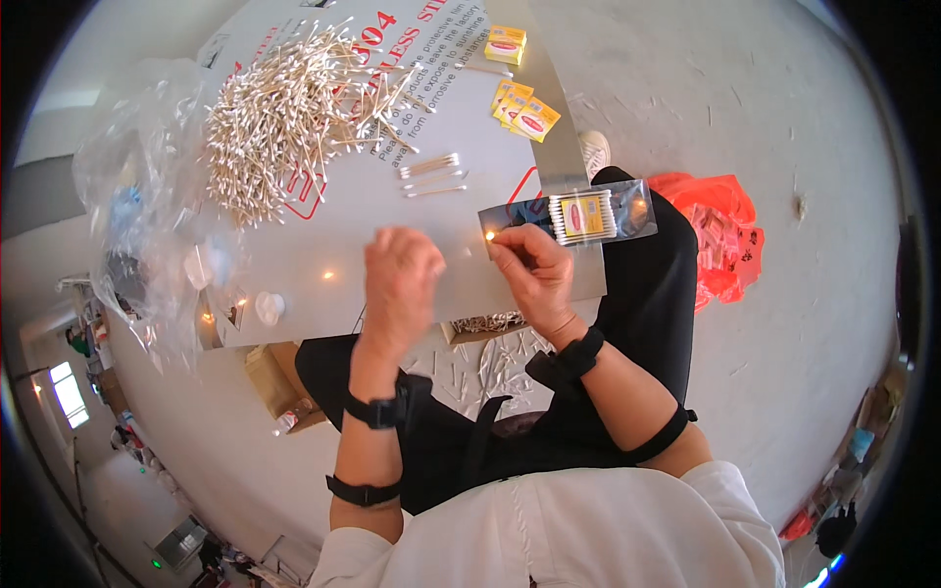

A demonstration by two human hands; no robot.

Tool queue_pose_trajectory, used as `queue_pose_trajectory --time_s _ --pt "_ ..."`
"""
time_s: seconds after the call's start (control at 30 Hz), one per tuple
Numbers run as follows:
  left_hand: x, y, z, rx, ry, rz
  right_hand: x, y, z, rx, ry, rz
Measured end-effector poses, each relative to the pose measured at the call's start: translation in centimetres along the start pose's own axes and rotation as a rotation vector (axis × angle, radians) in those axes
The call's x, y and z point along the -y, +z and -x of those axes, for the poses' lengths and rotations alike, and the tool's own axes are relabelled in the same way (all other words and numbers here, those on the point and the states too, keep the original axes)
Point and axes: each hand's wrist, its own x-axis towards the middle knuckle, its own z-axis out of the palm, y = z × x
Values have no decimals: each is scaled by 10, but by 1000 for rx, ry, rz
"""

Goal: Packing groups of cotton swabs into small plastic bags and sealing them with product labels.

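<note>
My right hand (537,279) pinches the left end of a clear plastic bag (635,204) at the table's right edge. Inside the bag lies a flat row of cotton swabs (564,218) with a yellow card (586,214) over its middle. My left hand (400,289) is raised over the sheet-covered table (461,265), left of the bag, its fingers blurred by motion. Several loose cotton swabs (431,181) lie beyond my hands. A big heap of cotton swabs (284,127) covers the far left of the table.
Yellow cards (534,118) lie fanned near the far right edge, below a card stack (506,45). Crumpled clear plastic (147,216) hangs at the left, near a small white round piece (270,308). A red bag (720,240) and a cardboard box (274,382) stand on the floor.
</note>
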Motion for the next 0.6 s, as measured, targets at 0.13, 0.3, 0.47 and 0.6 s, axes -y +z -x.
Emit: queue_pose_trajectory --time_s 0.13,0.3,0.47,0.6 --pt "-22 14 52 150 -26 4 2 1 1 43 -18 54" --pt "-18 14 41 44 -95 41 8 1 -1 101 -193 260" --pt "35 7 -13 -173 -85 -19 11 3 -3 153 -234 321" --pt "70 7 -59 -211 -340 -58 13 6 -4 178 -248 370"
